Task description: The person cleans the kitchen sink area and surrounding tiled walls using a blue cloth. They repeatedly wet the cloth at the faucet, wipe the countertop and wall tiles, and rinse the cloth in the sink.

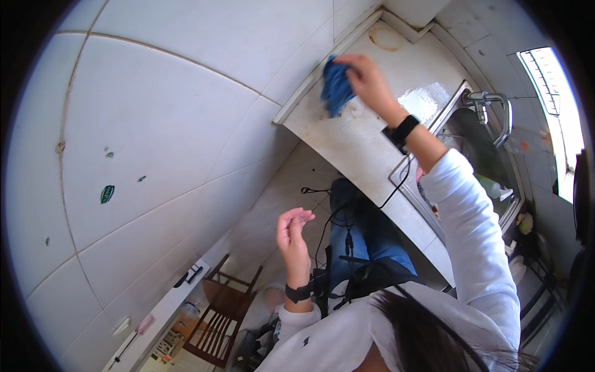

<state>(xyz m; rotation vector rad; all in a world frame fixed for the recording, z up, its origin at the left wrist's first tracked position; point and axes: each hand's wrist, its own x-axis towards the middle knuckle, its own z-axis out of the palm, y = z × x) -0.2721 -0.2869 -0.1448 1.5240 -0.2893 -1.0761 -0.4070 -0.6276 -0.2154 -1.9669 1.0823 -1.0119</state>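
Pinched in the fingers of my right hand (365,79) is a blue cloth (335,88), slightly blurred. It hangs over the pale countertop (362,135) beside the tiled wall; whether it touches the surface I cannot tell. A wet, shiny patch (424,100) lies on the counter to the right of that hand. My left hand (294,232) holds nothing and is raised in front of my body, below the counter's front edge, its fingers loosely curled and partly apart. Black bands circle both wrists, and a black cable runs down from the right one.
A steel sink (465,130) with a chrome faucet (497,111) is set into the counter, holding a green spray bottle (490,188). Brown ring stains (386,38) mark the far corner. White wall tiles (153,125) rise at the left. A wooden chair (223,316) stands lower left.
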